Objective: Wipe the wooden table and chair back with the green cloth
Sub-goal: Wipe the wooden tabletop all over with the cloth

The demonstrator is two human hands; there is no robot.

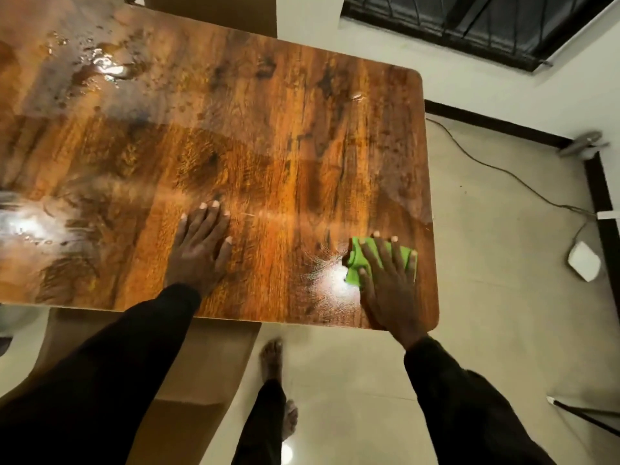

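Note:
The wooden table fills most of the view, glossy and brown with wet streaks and droplets at its far left. A folded green cloth lies near the table's near right corner. My right hand presses flat on the cloth with straight, spread fingers. My left hand rests flat on the bare tabletop near the front edge, fingers straight. No chair back can be made out for certain.
A brown cardboard-coloured surface sits under the table's front edge, another behind the far edge. On the tiled floor at right lie a cable and a white box. My bare feet stand below the table.

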